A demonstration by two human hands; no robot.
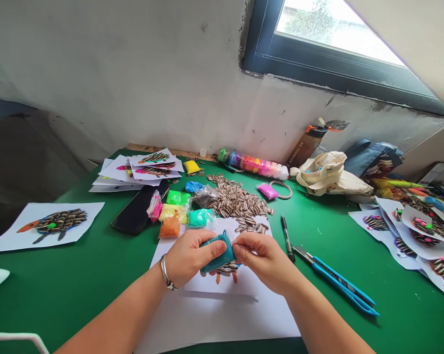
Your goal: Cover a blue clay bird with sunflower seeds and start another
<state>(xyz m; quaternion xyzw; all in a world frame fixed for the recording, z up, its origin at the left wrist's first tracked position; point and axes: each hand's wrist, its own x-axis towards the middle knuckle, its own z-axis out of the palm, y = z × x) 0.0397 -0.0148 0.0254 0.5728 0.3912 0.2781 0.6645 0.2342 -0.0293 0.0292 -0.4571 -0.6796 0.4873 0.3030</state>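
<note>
My left hand (195, 256), with a silver bracelet at the wrist, grips a teal packet (219, 254) above the white paper. The fingers of my right hand (256, 250) are pinched at the packet's right edge. Partly hidden beneath the packet is a seed picture (227, 268) with orange legs on the white paper (222, 319). Just behind my hands lie small bags of coloured clay, among them an orange one (169, 226) and a turquoise one (201, 218). A heap of striped seeds (236, 196) spreads behind the paper.
A black phone (138, 209) and finished seed pictures (59, 223) lie at the left. Right of the paper are a pen (287, 237) and a blue cutter (341, 282). A bottle (306, 145), a cloth bag (325, 172) and more pictures (424, 231) are farther right.
</note>
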